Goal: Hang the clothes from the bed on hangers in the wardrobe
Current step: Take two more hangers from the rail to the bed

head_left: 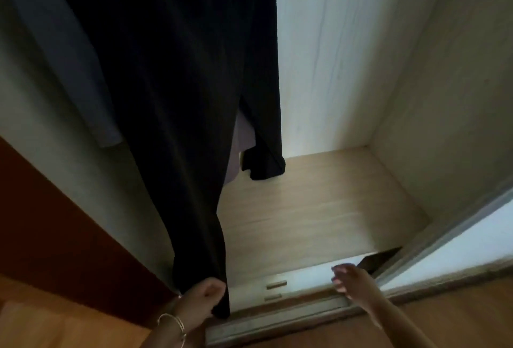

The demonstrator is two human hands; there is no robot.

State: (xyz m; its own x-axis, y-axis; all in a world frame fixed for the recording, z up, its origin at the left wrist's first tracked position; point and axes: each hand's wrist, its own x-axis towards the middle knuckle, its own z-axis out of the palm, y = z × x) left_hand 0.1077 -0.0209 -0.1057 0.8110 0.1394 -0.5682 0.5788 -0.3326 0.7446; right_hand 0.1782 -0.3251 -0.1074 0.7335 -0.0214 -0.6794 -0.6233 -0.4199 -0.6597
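Hem of black garment (177,125) in left hand (201,302)

black garment (166,98) top cut off, right hand (352,281) blurred

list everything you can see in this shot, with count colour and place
black garment: 1, black, hanging in the wardrobe, its lower end in the left hand
grey garment: 1, grey, hanging left of the black one
wardrobe floor: 1, light wood, below the clothes
drawer handles: 2, light wood, on the white front at the bottom
bracelets: thin, metal, left wrist
left hand: 1, gripping the black fabric
right hand: 1, open, empty, near the drawer front
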